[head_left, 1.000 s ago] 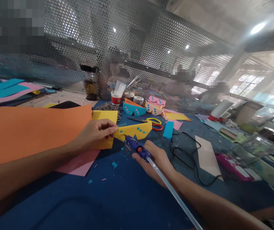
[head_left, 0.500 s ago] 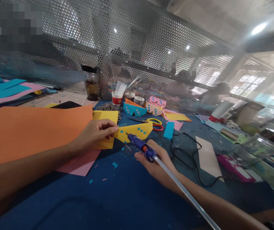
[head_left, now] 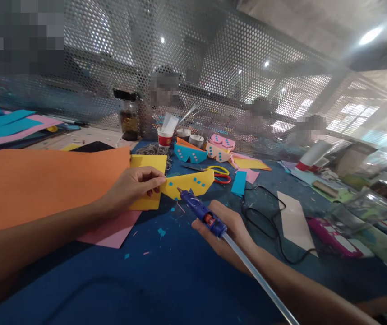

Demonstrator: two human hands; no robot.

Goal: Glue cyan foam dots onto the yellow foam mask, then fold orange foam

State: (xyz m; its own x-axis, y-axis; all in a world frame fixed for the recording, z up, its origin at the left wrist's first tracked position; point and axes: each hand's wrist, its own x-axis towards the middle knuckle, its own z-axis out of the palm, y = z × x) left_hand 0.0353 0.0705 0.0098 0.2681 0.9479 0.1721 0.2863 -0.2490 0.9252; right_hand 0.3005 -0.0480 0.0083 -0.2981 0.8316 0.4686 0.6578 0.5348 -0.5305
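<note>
My left hand (head_left: 143, 183) pinches the left end of a yellow paper cutout (head_left: 183, 183) dotted with small blue paper squares. In my right hand (head_left: 229, 225) is a blue glue gun (head_left: 202, 211), a long clear glue stick (head_left: 257, 277) running out of its back end. The gun's nozzle points at the cutout's face, close to the blue squares; whether it touches cannot be made out. Beneath my left hand lie a yellow sheet (head_left: 151, 204), a large orange sheet (head_left: 51, 189) and a pink sheet (head_left: 112, 232).
Scissors (head_left: 218, 174) lie just behind the cutout. Finished-looking blue (head_left: 190, 155) and pink cutouts stand near paper cups (head_left: 164, 137) and a lidded jar (head_left: 128, 117). A black cable (head_left: 264, 221) loops at right beside a pale card (head_left: 295, 221) and a magenta tool (head_left: 334, 237). Perforated metal rises behind.
The glue gun and my right hand have shifted slightly; the nozzle stays near the same part of the cutout. The cutout has tilted up a little at its right end.
</note>
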